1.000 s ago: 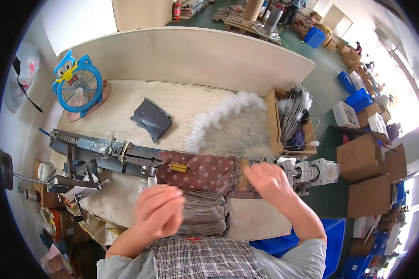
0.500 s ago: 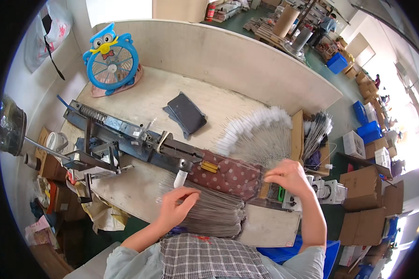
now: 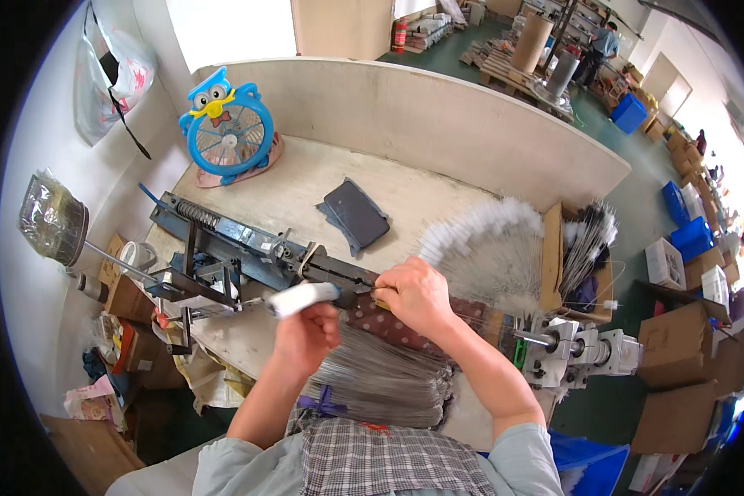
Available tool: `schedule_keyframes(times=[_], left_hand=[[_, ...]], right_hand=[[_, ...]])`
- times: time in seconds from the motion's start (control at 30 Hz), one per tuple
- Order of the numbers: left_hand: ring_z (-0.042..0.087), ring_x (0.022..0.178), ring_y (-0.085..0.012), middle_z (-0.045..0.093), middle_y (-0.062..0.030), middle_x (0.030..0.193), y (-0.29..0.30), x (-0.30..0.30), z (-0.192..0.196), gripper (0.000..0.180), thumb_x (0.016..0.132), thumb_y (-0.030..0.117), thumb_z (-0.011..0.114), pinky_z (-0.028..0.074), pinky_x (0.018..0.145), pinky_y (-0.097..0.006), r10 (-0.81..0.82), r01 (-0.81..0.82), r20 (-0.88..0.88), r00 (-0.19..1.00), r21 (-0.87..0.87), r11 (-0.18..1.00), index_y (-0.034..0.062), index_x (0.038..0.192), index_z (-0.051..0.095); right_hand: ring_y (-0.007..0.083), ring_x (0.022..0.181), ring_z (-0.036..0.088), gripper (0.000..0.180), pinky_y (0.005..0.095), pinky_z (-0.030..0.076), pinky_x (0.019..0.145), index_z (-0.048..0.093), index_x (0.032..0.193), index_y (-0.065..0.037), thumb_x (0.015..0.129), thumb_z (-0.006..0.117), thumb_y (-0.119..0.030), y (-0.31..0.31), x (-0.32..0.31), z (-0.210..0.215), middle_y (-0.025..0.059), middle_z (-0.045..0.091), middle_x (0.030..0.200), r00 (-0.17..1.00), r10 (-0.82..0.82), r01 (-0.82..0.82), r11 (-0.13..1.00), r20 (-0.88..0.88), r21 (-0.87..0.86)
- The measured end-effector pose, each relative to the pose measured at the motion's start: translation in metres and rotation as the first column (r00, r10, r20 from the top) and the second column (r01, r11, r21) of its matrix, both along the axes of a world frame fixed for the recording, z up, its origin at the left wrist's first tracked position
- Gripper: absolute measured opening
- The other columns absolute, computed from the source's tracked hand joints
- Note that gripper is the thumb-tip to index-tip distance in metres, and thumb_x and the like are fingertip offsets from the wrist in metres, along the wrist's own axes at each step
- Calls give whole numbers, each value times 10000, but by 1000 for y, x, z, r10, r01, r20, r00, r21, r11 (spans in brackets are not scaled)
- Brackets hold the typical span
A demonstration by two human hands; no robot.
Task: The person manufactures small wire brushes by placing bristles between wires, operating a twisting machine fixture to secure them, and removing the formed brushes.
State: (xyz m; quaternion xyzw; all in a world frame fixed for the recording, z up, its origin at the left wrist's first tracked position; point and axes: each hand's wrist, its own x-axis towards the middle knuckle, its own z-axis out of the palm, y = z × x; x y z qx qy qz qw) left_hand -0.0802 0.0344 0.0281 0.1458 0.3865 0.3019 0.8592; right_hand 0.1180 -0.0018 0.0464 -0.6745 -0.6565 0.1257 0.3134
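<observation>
A long metal bench machine [image 3: 252, 240] lies slantwise across the worktable. Its white handle [image 3: 302, 298] is blurred and points left. Just below the handle, apparently touching it, is my left hand [image 3: 304, 341], fingers curled and partly smeared; whether they grip it I cannot tell. My right hand [image 3: 417, 296] pinches at the machine's right end, thumb and fingers together; what is between them is hidden. A maroon spotted cloth [image 3: 380, 324] lies beneath that hand. Nearer my body rests a thick bundle of thin metal wires [image 3: 384, 376]. Thin wire brushes with white bristles [image 3: 471, 236] fan out beyond my right hand.
A blue fan [image 3: 228, 136] stands at the back left, and a dark flat pad [image 3: 357, 213] lies mid-table. At the right are a cardboard box [image 3: 552, 252] of brushes and a white motor unit [image 3: 583, 347] with a shaft. A low panel [image 3: 438, 103] borders the back.
My right hand has moved left from the cloth's right end to the machine. My left hand has risen to the white handle, which has swung from hanging down to pointing left. The view has shifted.
</observation>
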Motion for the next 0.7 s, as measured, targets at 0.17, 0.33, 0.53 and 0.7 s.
schedule_keyframes(times=[0.17, 0.33, 0.53, 0.7], left_hand=[[605, 559, -148, 631, -37, 589, -10, 23, -23, 439, 781, 458, 681, 473, 546, -295, -53, 731, -820, 570, 476, 489, 44, 635, 697], [594, 616, -109, 646, -37, 627, -1, 25, -18, 390, 760, 402, 726, 478, 601, -294, 26, 847, -933, 360, 339, 410, 22, 681, 691], [605, 715, -122, 636, -51, 753, -25, 46, -46, 251, 842, 242, 646, 471, 651, -268, -104, 144, -105, 989, 518, 843, -4, 871, 610], [596, 672, -116, 604, -39, 692, -32, 54, -52, 106, 783, 100, 641, 478, 603, -274, -135, 223, -200, 970, 529, 819, 41, 782, 553]], right_hand=[[239, 794, 569, 92, 376, 477, 680, 684, 704, -123, 704, 688, -215, 1, -6, 12, 11, 642, 704, 998, -42, 44, 997, 40, -71], [259, 781, 562, 116, 378, 471, 686, 689, 711, -103, 709, 671, -218, 2, -7, 7, 30, 644, 715, 993, -62, 63, 998, 97, -5], [269, 766, 554, 111, 381, 473, 691, 674, 711, -79, 723, 658, -188, -5, -11, 4, 51, 634, 718, 991, -94, 91, 995, 92, 33], [269, 764, 556, 101, 377, 476, 693, 673, 728, -76, 734, 650, -175, -11, -12, -3, 58, 627, 723, 993, -79, 70, 992, 85, 105]])
